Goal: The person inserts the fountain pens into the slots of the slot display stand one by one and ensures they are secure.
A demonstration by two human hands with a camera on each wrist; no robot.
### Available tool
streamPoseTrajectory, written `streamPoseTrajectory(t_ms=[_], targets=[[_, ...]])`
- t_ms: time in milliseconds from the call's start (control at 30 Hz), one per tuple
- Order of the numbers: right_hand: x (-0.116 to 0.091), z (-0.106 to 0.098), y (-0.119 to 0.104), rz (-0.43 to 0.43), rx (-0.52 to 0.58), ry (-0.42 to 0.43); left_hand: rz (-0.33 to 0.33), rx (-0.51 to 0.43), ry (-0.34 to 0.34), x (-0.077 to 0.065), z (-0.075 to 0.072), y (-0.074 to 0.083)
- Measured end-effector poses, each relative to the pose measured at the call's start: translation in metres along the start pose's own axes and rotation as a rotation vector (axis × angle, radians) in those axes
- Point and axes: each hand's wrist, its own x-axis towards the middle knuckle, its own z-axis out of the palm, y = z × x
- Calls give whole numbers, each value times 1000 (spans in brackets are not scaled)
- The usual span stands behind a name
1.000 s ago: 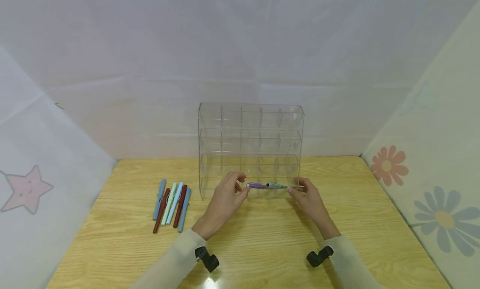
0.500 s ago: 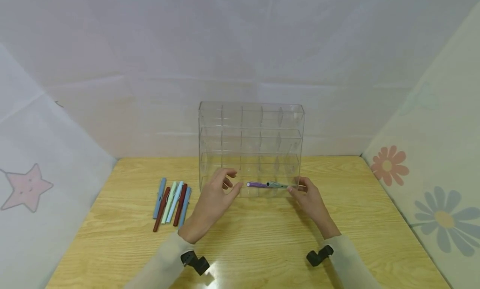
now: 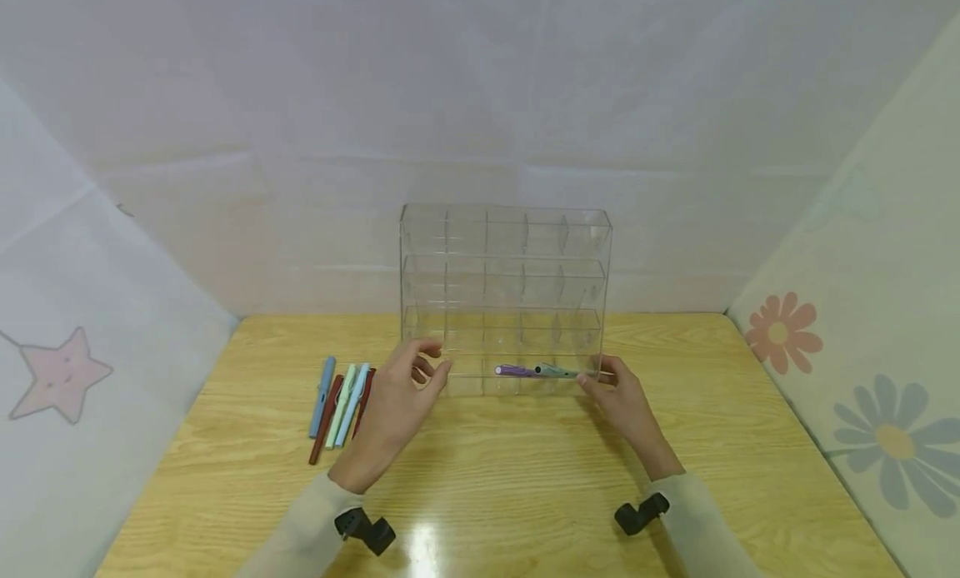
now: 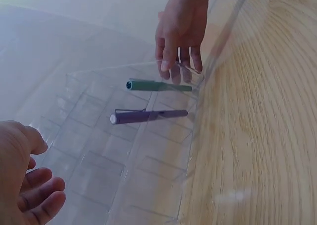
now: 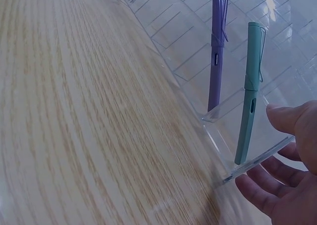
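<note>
Left hand [image 3: 392,399] released — fingers loosely bent, nothing held, near lower left of clear rack [image 3: 502,291]. Right hand [image 3: 622,401] grasping rack's lower right edge, thumb and fingers either side. Purple pen [image 5: 217,41] and green pen [image 5: 252,71] in bottom row, green nearer that hand. Loose pens [image 3: 341,406] on tabletop [image 3: 495,495] — left of rack.

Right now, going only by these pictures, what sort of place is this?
Probably a small booth or tabletop set up for recording, though I cannot be sure. A wood-grain table has pale sheets around it, printed flowers decorate one side, and the person wears wrist-mounted black devices.
</note>
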Motion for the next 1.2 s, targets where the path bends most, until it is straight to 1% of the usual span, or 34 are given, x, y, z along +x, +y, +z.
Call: streamPoseTrajectory(t_ms=[100, 267, 533, 600, 733, 867, 1000, 1200], targets=[[1, 0, 1, -3, -5, -4, 2, 37, 17, -1, -5, -8], [1, 0, 3, 5, -16, 3, -13, 68, 38, -2, -17, -24], [3, -1, 5, 25, -22, 9, -103, 112, 30, -6, -40, -57], [3, 0, 5, 25, -22, 9, -126, 121, 32, -8, -45, -63], [3, 0, 5, 22, -22, 7, -167, 154, 52, -9, -55, -78], [2, 0, 5, 20, -23, 5, -208, 186, 79, -7, -64, -100], [3, 0, 5, 23, -20, 11, -263, 204, 84, -7, -71, -120], [3, 2, 6, 32, -22, 20, -343, 216, 56, -8, -75, -138]])
